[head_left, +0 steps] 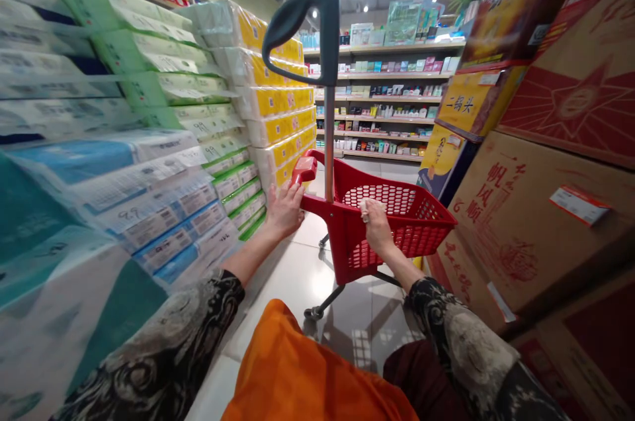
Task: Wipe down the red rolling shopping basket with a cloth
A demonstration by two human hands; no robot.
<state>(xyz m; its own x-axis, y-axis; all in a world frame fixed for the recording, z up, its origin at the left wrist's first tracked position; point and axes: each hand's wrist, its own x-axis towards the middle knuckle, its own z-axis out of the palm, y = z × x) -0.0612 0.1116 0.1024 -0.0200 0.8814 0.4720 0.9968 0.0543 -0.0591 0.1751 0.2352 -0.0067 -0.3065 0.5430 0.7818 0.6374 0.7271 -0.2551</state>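
A small red shopping trolley (411, 222) stands on the tiled aisle floor in front of me, its mesh basket with nothing visible inside. A grey pole with a dark curved handle (297, 30) rises from its rear edge. My left hand (285, 209) is closed round the trolley's rear rim, just below its red knob (304, 171). My right hand (376, 222) grips the same rim further right and also pinches a small white scrap against it. Both forearms wear dark patterned sleeves.
Stacked tissue packs (124, 163) in green, blue and yellow wrappers wall the left side. Large brown and red cardboard boxes (536, 209) crowd the right. Shelves of small goods (391, 103) stand across the far end. An orange bag or cloth (307, 374) lies near my lap.
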